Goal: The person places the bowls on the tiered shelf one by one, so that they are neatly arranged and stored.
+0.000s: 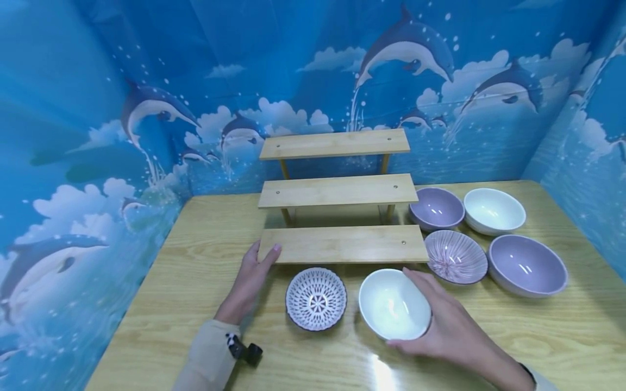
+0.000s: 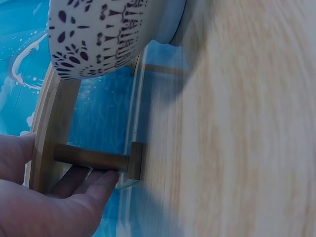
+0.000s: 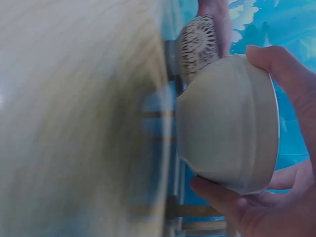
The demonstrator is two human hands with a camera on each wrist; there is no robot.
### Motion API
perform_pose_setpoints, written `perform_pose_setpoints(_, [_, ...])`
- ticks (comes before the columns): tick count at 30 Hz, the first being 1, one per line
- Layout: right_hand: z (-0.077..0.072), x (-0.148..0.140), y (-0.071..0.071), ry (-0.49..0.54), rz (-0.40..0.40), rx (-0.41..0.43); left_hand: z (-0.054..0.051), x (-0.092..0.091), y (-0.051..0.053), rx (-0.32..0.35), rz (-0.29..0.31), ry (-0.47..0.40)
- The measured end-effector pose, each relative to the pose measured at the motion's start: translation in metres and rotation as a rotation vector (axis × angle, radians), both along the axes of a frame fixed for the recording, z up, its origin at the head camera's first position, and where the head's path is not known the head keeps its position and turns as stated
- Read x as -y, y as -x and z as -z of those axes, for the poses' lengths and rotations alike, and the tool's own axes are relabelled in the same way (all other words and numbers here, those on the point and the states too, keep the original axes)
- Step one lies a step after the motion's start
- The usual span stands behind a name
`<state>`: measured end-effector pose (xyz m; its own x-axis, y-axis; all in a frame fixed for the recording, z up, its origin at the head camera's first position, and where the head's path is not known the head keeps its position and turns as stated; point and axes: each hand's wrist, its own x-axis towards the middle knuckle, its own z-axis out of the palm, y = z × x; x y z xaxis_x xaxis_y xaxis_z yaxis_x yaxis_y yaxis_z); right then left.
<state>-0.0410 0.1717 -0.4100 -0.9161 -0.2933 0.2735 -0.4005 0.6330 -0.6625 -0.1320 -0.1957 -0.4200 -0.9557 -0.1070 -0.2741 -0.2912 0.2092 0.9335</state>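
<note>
A three-step wooden rack (image 1: 342,244) stands in the middle of the table. My left hand (image 1: 251,279) grips the left end of its lowest board, thumb on top; the left wrist view shows the fingers (image 2: 101,185) under the board beside a short post (image 2: 94,158). In my right hand (image 1: 440,320) is a plain white bowl (image 1: 393,304), held by its right side with thumb and fingers spread around it. Whether its base touches the table is unclear. Between the hands, in front of the rack, sits a bowl with a dark lattice pattern (image 1: 316,298).
Right of the rack are a purple bowl (image 1: 437,208), another white bowl (image 1: 494,210), a pink-streaked bowl (image 1: 456,256) and a larger purple bowl (image 1: 528,265). A blue dolphin-print curtain (image 1: 313,65) encloses the back and sides of the wooden table (image 1: 195,271).
</note>
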Motion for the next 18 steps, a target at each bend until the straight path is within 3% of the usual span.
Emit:
perform_pose_setpoints(9, [-0.041,0.003,0.003,0.011,-0.021,0.012,0.000,0.001,0.000,-0.006,0.002,-0.004])
perform_pose_setpoints(18, [-0.079,0.007,0.044,0.017,-0.056,-0.015,0.001,0.000,0.000,-0.051,0.030,-0.043])
